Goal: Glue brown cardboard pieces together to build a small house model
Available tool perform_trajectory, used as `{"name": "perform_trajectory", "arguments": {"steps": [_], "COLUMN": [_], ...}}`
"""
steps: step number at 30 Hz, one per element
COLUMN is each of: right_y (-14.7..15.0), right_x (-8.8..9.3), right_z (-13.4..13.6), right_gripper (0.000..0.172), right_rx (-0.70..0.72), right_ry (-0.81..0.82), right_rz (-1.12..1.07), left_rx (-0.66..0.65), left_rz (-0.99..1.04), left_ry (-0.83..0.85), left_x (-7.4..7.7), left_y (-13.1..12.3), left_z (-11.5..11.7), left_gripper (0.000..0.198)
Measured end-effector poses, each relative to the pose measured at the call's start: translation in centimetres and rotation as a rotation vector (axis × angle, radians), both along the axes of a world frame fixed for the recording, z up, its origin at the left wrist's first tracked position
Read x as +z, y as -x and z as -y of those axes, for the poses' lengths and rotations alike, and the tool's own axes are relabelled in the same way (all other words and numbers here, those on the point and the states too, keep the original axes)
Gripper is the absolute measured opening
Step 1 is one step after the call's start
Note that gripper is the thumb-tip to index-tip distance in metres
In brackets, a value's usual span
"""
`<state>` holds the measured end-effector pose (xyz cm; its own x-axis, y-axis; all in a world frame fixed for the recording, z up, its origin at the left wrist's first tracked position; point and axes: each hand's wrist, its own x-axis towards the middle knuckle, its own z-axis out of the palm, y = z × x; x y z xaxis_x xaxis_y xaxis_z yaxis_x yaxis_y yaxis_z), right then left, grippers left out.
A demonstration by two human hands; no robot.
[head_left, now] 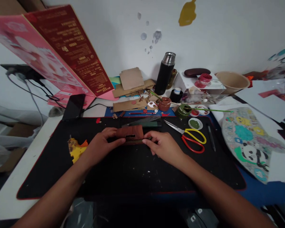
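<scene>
Above the black desk mat (123, 171), a small reddish-brown painted box-like piece (133, 130) with a dark rectangular slot in its front is between my hands. My left hand (102, 145) grips its left end, thumb along the lower front edge. At its lower right corner, my right hand (161, 144) pinches a thin dark strip (135, 141) that runs along the bottom of the piece. The strip's exact kind is unclear. Just behind lie a dark green cutter-like tool (152, 124) and a blade-like metal piece (142, 120).
Yellow-and-red-handled scissors (192, 139) and a black pen (211, 137) lie to the right. A yellow glue gun (77, 149) is at left. Behind are an open green paint jar (182, 112), a brown paint jar (164, 104), a black thermos (165, 76), and cardboard scraps (133, 79). A painted panel (247, 139) lies right.
</scene>
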<state>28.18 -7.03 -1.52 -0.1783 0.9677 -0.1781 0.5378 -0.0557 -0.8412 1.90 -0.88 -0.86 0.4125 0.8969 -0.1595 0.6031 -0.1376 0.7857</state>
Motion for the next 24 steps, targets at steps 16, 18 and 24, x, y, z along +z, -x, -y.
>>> {"name": "perform_trajectory", "arguments": {"steps": [16,18,24], "right_y": [-0.49,-0.49,-0.47], "right_x": [-0.76,-0.83,-0.84], "right_z": [0.37,0.32,0.20], "right_gripper": [0.020,0.020,0.019], "right_rx": [-0.044,-0.046,-0.059], "right_ry": [-0.018,-0.006,0.067], "right_rz": [-0.042,-0.048,-0.099], "left_rx": [-0.019,-0.025,-0.052], "left_rz": [-0.020,-0.016,0.012], "left_ry": [-0.068,-0.080,-0.039], "left_x": [-0.35,-0.41,-0.35], "left_y": [0.03,0.07,0.25], "left_z": [-0.07,-0.08,-0.26], "left_gripper": [0.043,0.041,0.037]}}
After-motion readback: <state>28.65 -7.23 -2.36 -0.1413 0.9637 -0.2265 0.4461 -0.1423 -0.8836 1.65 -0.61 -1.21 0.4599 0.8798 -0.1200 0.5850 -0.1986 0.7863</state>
